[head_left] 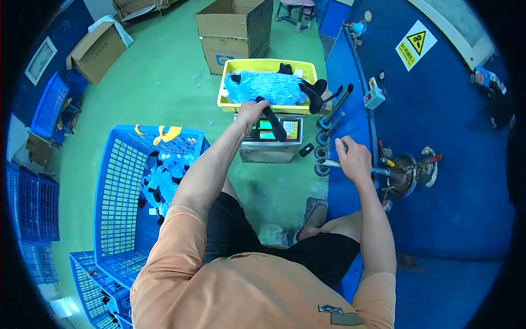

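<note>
In the yellow tray [267, 108] ahead of me lies a fluffy bright-blue plush toy [268, 88] with black limbs. My left hand [253, 113] is closed on one of its black limbs at the tray's near side; the limb's end hangs past the rim. Under the tray stands a weighing scale [276, 129] with a lit display and a keypad. At the right, my right hand [355, 159] is closed over a horizontal metal tube [381, 171], which shows on both sides of the hand. That tube sticks out of a round metal fitting [404, 174] on the blue machine wall.
A large blue basket [118, 192] with more blue plush toys [164, 178] stands at my left. Upright metal rods [336, 104] rise beside the scale. Cardboard boxes [227, 46] stand at the back. A small grey switch box [373, 97] is on the wall.
</note>
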A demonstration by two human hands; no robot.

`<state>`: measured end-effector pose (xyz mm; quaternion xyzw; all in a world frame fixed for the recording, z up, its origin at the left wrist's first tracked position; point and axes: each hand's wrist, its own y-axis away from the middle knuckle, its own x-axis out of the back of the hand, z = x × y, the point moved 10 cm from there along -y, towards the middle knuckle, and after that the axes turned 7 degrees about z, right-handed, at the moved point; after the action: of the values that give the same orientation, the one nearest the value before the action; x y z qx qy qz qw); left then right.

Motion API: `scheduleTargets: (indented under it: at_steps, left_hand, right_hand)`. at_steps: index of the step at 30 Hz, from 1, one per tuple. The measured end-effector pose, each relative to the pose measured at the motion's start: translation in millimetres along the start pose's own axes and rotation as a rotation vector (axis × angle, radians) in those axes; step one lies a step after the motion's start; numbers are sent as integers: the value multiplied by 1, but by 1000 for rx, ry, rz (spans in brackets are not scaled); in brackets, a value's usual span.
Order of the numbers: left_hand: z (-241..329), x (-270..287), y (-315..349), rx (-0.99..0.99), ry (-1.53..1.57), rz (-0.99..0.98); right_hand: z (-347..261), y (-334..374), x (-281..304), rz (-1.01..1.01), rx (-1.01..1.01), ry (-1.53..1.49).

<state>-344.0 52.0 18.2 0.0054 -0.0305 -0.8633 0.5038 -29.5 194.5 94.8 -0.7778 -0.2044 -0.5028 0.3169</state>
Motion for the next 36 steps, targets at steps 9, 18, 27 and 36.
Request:
scheduleTargets:
  at_steps: [9,18,27,36]
  left_hand:
    - [45,74,38,-19,563,223]
    - [7,465,178,-275,928,947]
    - [39,667,453,-626,-145,2080]
    - [-275,497,218,344,-91,1013]
  right_hand:
    - [-9,1,-7,-15,58,72]
    - [41,15,-21,-29,62,212]
    - [29,8,-32,-36,162,72]
    - [32,11,-26,-48,200,140]
